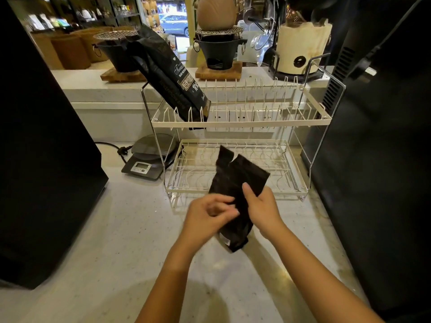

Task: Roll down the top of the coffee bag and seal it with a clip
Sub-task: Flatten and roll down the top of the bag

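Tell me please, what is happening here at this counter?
A person holds a small black coffee bag above the counter. The right hand grips its side and the left hand is at its front. Its top is still unrolled, and no clip is visible. A second, larger coffee bag leans in the dish rack.

The tall black coffee bag (168, 73) leaning in the upper tier of the dish rack (240, 122), far left, carries pale print. A script word beginning "Iwa" can be made out, with a small line under it that seems to read "BLUE MOUNTAIN". Below sits a boxed label, too small to read. The digital scale (149, 159) has a display, but no digits are legible.
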